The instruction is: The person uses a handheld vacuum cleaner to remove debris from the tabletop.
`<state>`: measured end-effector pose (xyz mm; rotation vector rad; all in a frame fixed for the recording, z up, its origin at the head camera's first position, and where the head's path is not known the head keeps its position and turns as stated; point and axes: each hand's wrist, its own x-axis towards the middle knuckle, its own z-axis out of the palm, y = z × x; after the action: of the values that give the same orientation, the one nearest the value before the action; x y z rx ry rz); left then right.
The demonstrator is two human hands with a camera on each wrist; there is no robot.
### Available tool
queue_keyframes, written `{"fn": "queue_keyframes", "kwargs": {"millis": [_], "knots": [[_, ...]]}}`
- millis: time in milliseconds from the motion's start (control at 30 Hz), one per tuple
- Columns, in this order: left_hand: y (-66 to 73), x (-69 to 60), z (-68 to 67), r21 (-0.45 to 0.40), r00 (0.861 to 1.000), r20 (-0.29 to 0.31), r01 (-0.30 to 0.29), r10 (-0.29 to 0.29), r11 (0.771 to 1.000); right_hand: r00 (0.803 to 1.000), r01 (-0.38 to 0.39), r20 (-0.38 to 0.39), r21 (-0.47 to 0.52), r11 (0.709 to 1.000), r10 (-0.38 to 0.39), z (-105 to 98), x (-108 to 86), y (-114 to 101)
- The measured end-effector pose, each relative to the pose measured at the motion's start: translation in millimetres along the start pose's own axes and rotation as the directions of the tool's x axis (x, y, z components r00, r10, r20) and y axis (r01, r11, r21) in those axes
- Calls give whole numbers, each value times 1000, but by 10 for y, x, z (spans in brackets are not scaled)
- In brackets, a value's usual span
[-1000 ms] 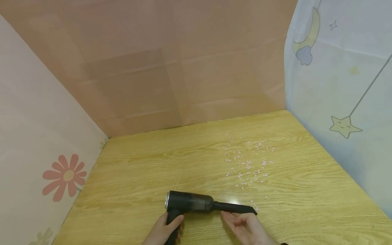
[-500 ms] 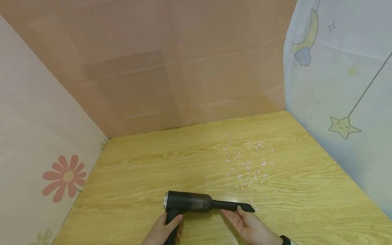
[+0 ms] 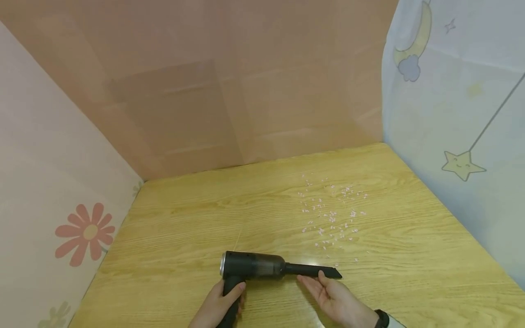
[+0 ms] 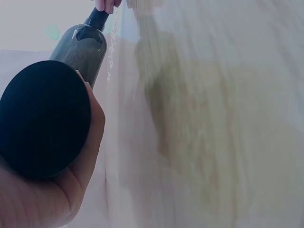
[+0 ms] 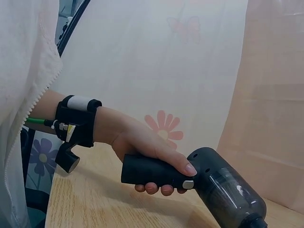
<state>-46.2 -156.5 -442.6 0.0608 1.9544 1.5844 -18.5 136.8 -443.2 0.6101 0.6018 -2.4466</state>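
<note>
A black handheld vacuum cleaner (image 3: 254, 265) with a clear dust cup and a long slanted nozzle (image 3: 305, 269) is held above the table, pointing right. My left hand (image 3: 219, 303) grips its handle (image 5: 152, 171); in the right wrist view the thumb lies near a silver button (image 5: 188, 184). Thumb in front and fingers underneath, my right hand (image 3: 334, 296) holds the nozzle near its slanted tip. In the left wrist view its fingertips (image 4: 107, 4) show on the nozzle, beyond the dust cup (image 4: 83, 50). Small pale pink scraps (image 3: 332, 216) lie scattered on the table past the nozzle.
The wood-grain table (image 3: 197, 214) is enclosed by an orange-brown cloth (image 3: 246, 91) at the back, a flower-printed cloth (image 3: 61, 150) on the left and a moon-and-star cloth (image 3: 451, 114) on the right.
My right thumb has come up onto the front of the nozzle, and the hand has turned slightly. The vacuum's nozzle has shifted slightly left; the left hand keeps its grip.
</note>
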Motion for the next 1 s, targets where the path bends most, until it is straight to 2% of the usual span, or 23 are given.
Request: {"fn": "queue_keyframes", "kwargs": {"millis": [233, 467, 800, 1000], "knots": [[22, -6, 27, 7, 1000, -16, -9, 9, 1000, 1000, 20, -9, -15, 1000, -20, 21, 25, -22], [18, 31, 64, 18, 999, -39, -2, 3, 1000, 996, 60, -67, -14, 998, -61, 34, 60, -47], [42, 89, 158, 21, 998, -62, -32, 34, 999, 984, 125, -128, -8, 992, -125, -1, 79, -95], [57, 116, 197, 16, 997, -66, -27, 28, 1000, 988, 112, -103, -12, 994, -113, -16, 56, -133]]}}
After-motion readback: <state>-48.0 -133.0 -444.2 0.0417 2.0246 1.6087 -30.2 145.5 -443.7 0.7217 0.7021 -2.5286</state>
